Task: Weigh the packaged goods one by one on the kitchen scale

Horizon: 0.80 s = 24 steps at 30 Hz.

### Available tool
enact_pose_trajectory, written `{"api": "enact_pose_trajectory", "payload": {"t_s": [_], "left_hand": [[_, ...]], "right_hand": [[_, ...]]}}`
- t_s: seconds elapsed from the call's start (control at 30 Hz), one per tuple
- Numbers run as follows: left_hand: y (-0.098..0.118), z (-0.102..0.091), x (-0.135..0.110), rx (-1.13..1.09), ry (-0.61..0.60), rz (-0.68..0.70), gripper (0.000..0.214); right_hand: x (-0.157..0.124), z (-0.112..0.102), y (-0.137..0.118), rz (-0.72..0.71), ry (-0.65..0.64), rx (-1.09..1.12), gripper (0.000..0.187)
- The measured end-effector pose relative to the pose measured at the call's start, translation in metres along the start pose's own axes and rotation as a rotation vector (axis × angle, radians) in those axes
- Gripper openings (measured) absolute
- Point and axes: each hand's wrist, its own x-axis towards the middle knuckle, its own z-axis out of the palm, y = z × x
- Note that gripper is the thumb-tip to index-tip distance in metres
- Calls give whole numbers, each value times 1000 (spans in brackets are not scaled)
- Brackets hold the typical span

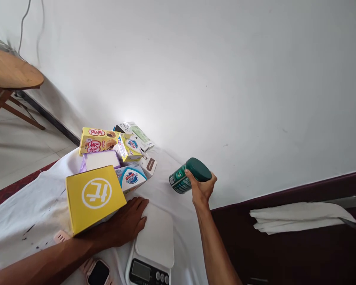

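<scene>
My right hand (204, 190) grips a dark green canister (180, 178) with a green lid, tilted, close to the wall. My left hand (127, 222) lies flat with its fingers stretched out, beside the left edge of a white kitchen scale (154, 235) and touching or nearly touching it. Just behind that hand stands a yellow box (96, 198) with a white round logo. The scale has a dark display panel (148, 272) with buttons at its near end. Nothing rests on its platform.
Behind the yellow box sit a Safeguard box (132, 177), a yellow soap box (129, 147), a purple-edged white pack (102, 160) and yellow snack boxes (99, 138). A pink-strapped watch (98, 272) lies near the scale. A wooden table (13, 67) stands far left; a white cloth (299, 215) lies right.
</scene>
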Motion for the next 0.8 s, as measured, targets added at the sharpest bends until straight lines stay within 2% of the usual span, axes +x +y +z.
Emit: {"api": "enact_pose_trajectory", "payload": {"t_s": [0.1,0.23,0.37,0.47,0.63,0.73,0.8], "left_hand": [[-1,3,-2,60,41,51,57],[6,0,0,118,33,55,59],[18,-12,9,127,-34,12,58],[23,-18,14,103,-83,-11,56],[22,-17,15,104,-82,-19,52],[20,-17,13,97,-78,-19,48],[20,-20,12,95,-68,-8,45]], "right_hand": [[36,33,14,44,30,-26,102],[65,68,27,71,57,-22,99],[74,97,38,86,58,-9,100],[73,111,42,77,53,-2,101],[68,108,39,55,-39,4,104],[52,92,24,46,-100,4,112],[29,75,4,-3,-110,12,118]]}}
